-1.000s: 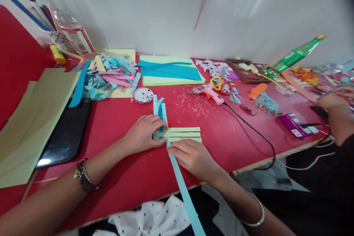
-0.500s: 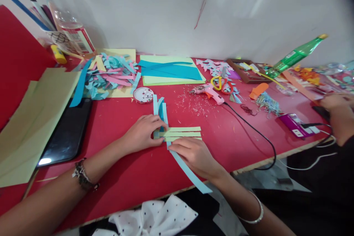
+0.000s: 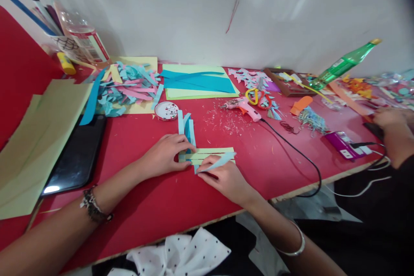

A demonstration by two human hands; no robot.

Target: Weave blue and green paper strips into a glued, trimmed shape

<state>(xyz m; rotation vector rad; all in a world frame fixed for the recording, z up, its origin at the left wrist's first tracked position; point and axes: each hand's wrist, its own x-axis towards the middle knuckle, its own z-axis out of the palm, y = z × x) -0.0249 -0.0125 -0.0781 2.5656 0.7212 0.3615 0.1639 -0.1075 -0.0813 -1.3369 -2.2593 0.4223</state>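
Note:
Blue paper strips [image 3: 192, 131] run away from me and cross pale yellow-green strips [image 3: 215, 151] in a small weave on the red table. My left hand [image 3: 170, 153] is closed at the crossing, thumb and fingers pinching the woven strips flat. Just right of it, my right hand [image 3: 223, 179] pinches a light blue paper strip [image 3: 221, 161] near the front edge of the weave. The strip's loose end is bent back over that hand and points right. My right fingers partly cover the yellow-green strips.
Behind the weave lie a pink glue gun [image 3: 244, 107] with a black cord, scissors [image 3: 252, 96] and a round lid [image 3: 166, 111]. A pile of paper scraps [image 3: 129, 88] and a phone [image 3: 76, 155] are at left. At far right, another person's hand [image 3: 393, 117] rests near a purple socket box [image 3: 346, 145].
The light blue strip's free end, which hung toward the table's front edge, is now folded up and back over my right hand. My left hand stays in place.

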